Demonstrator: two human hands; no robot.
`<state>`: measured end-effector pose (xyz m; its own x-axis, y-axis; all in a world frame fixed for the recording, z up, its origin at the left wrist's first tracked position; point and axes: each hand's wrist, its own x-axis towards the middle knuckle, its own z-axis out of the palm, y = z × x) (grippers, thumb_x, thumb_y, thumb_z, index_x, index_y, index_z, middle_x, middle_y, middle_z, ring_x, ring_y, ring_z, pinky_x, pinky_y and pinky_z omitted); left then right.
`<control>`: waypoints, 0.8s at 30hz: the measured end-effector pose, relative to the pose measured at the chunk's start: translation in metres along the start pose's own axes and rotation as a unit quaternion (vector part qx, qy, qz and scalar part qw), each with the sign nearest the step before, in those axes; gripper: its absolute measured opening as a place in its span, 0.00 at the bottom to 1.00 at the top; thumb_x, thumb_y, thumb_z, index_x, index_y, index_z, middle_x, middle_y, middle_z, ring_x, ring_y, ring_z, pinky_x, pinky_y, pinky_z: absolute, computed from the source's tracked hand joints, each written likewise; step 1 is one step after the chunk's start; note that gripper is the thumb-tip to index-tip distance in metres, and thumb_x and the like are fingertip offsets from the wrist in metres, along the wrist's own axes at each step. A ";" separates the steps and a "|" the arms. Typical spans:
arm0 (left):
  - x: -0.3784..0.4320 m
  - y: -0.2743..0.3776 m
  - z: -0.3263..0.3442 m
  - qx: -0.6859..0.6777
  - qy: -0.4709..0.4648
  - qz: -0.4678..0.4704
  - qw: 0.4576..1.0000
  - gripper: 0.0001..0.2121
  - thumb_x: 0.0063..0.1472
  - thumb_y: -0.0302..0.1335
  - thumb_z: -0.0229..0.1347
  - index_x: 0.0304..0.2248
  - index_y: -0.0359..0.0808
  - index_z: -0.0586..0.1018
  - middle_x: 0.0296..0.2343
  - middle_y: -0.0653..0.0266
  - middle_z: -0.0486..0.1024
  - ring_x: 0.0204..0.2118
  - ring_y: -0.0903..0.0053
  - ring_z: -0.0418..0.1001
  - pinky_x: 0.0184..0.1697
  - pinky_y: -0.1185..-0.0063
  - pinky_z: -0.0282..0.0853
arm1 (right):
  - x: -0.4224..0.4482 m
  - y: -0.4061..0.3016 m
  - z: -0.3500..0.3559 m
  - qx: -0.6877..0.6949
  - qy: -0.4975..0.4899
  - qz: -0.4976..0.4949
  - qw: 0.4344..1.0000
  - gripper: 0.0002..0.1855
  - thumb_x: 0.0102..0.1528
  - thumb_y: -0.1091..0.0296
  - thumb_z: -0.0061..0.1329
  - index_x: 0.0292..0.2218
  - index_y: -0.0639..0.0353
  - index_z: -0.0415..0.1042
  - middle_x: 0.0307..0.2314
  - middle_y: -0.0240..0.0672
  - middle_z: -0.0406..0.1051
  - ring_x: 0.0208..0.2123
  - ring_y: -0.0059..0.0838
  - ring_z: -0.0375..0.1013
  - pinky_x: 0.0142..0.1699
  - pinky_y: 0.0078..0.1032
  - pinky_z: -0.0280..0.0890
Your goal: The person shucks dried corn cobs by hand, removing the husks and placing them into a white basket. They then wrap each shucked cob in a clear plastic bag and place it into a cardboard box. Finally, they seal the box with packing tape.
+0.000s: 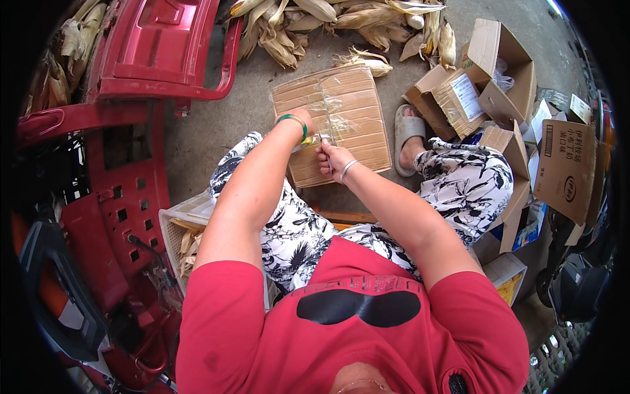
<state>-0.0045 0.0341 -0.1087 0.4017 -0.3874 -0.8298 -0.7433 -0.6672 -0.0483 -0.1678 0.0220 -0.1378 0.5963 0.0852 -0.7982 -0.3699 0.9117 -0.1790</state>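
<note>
A flat cardboard piece [362,143] with clear tape along its middle lies on the concrete floor before me. My left hand [299,120], below a green bangle, rests on or just over its left part; the forearm and wrist partly hide the fingers, so its grip cannot be told. Something small and yellow shows beside that wrist. My right hand [334,160], with a silver bracelet, is closed around a small tool with a metal end, near the tape at the cardboard's middle. What kind of tool it is cannot be made out.
Corn cobs in husks [364,19] lie beyond the cardboard. Opened cardboard boxes [507,74] crowd the right side, past my sandalled foot [410,133]. A red metal vehicle frame [157,54] stands at left, with a white plastic crate [170,236] holding husks beside my leg.
</note>
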 end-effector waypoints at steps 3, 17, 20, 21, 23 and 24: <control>-0.010 0.001 -0.005 -0.005 0.016 -0.004 1.000 0.17 0.45 0.37 0.54 0.35 0.36 0.78 0.36 0.56 0.73 0.40 0.67 0.72 0.42 0.75 0.67 | -0.012 -0.013 -0.003 -0.052 0.027 0.051 0.997 0.19 0.58 0.50 0.33 0.25 0.55 0.61 0.13 0.22 0.52 0.13 0.16 0.46 0.16 0.15 0.46; -0.031 0.007 -0.014 0.005 0.063 -0.012 0.998 0.17 0.45 0.35 0.55 0.35 0.36 0.77 0.37 0.58 0.73 0.40 0.69 0.72 0.42 0.75 0.67 | -0.005 -0.029 0.002 -0.297 0.134 -0.123 0.937 0.09 0.53 0.65 0.43 0.26 0.58 0.71 0.12 0.26 0.62 0.11 0.16 0.56 0.15 0.17 0.50; -0.043 0.017 -0.025 0.041 0.064 0.005 0.997 0.16 0.46 0.33 0.54 0.36 0.37 0.77 0.38 0.59 0.73 0.41 0.70 0.72 0.42 0.75 0.67 | 0.008 -0.023 -0.009 -0.300 0.158 -0.180 0.923 0.09 0.53 0.64 0.43 0.27 0.57 0.71 0.12 0.26 0.63 0.12 0.17 0.57 0.16 0.17 0.52; -0.041 0.014 -0.022 0.051 0.076 0.003 0.996 0.16 0.46 0.33 0.54 0.36 0.37 0.77 0.38 0.59 0.73 0.41 0.70 0.72 0.42 0.75 0.67 | 0.007 -0.023 -0.009 -0.304 0.163 -0.178 0.922 0.09 0.53 0.64 0.43 0.27 0.57 0.72 0.12 0.26 0.63 0.12 0.17 0.58 0.16 0.17 0.52; -0.036 0.007 -0.016 0.072 0.101 0.001 0.992 0.15 0.46 0.32 0.53 0.36 0.37 0.77 0.38 0.59 0.73 0.41 0.70 0.72 0.42 0.75 0.67 | 0.008 -0.023 -0.008 -0.326 0.164 -0.179 0.914 0.09 0.54 0.64 0.42 0.28 0.57 0.72 0.13 0.26 0.64 0.13 0.17 0.59 0.17 0.17 0.53; -0.036 0.005 -0.017 0.074 0.089 0.001 0.993 0.15 0.47 0.32 0.53 0.36 0.37 0.77 0.38 0.60 0.73 0.41 0.70 0.72 0.42 0.75 0.67 | 0.009 -0.025 -0.008 -0.344 0.161 -0.184 0.907 0.09 0.54 0.64 0.42 0.29 0.58 0.71 0.13 0.26 0.64 0.13 0.17 0.59 0.17 0.17 0.54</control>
<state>-0.0136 0.0345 -0.0698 0.4789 -0.5028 -0.7196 -0.8091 -0.5708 -0.1397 -0.1592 -0.0035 -0.1449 0.5713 -0.3969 -0.7184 -0.6112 0.3784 -0.6952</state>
